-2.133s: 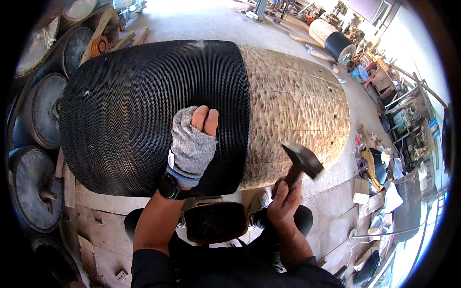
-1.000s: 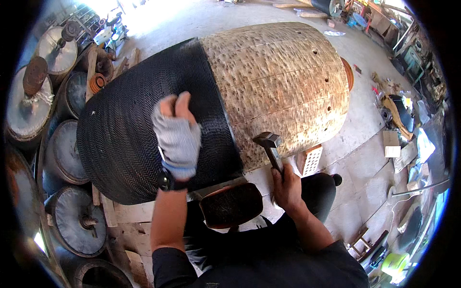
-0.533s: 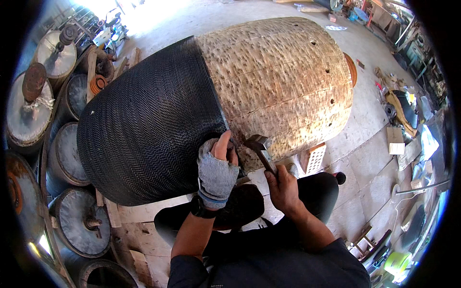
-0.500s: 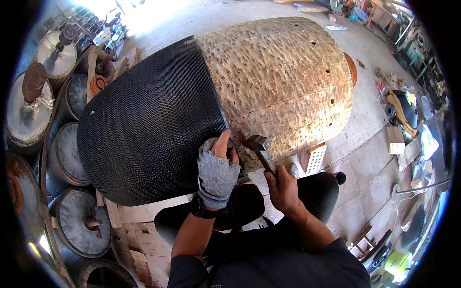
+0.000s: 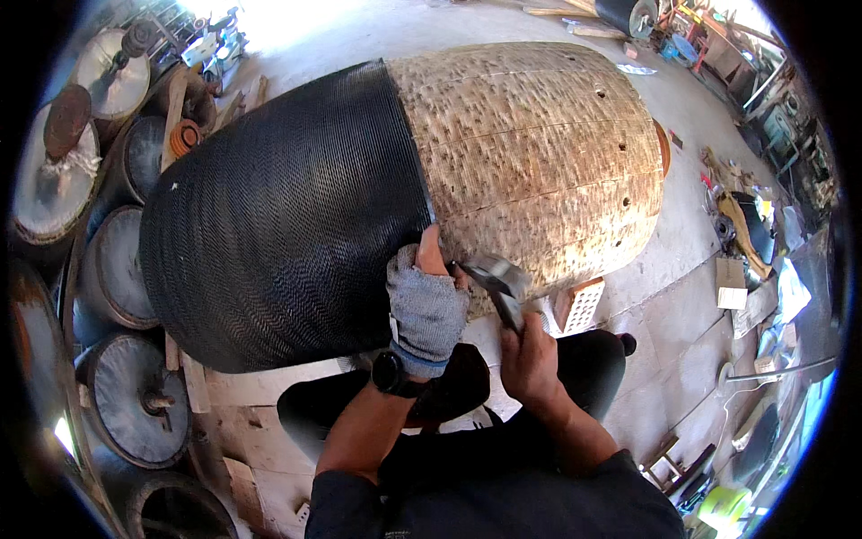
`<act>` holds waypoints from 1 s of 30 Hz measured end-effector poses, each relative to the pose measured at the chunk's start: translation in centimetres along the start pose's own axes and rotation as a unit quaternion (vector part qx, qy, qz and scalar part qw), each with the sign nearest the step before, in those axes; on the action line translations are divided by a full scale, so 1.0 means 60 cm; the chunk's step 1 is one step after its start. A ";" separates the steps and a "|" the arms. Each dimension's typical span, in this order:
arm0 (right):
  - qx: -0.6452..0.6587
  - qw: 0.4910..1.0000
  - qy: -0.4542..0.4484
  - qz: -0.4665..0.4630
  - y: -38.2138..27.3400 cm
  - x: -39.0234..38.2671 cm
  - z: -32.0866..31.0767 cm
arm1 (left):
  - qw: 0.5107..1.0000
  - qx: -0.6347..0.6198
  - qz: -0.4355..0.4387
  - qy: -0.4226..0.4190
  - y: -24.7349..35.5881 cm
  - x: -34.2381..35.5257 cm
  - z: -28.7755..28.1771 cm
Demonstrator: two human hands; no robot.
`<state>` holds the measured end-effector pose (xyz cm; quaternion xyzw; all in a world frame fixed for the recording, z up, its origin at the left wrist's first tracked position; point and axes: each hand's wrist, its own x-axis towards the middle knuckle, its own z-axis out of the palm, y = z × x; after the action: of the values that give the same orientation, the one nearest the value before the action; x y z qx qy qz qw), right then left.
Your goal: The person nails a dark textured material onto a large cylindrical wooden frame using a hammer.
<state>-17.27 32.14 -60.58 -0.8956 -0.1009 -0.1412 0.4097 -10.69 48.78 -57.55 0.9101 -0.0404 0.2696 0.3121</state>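
A large barrel-shaped wooden drum (image 5: 539,153) lies on its side before me, its right half bare and pitted with small holes. Black ridged covering (image 5: 278,216) wraps the left half. At the covering's near right edge is my left hand (image 5: 426,310), in a grey glove with bare fingertips showing. Its fingers are curled; whatever they hold is hidden. My right hand (image 5: 532,364), bare, grips a hammer (image 5: 499,280) by its handle. The hammer head, slightly blurred, is close to the left fingertips, over the wood; I cannot tell whether it touches.
Several metal-ended drums (image 5: 141,400) line the left side. A perforated brick (image 5: 582,305) sits by the drum's near right side. Wooden planks (image 5: 251,388) lie underneath and around. Mixed clutter and a cardboard piece (image 5: 731,285) are on the floor at right.
The view has shifted slightly. My left hand has slid a little right and up along the covering's edge. The hammer head has turned and come nearer the left fingertips.
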 end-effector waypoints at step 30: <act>-0.052 0.998 0.011 -0.037 0.020 -0.001 0.039 | 0.927 0.143 0.216 -0.271 -0.086 -0.285 0.079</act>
<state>-16.55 33.16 -62.90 -0.9099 -0.1221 -0.1710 0.3578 -21.78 48.48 -72.34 0.9528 -0.2799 0.0763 0.0896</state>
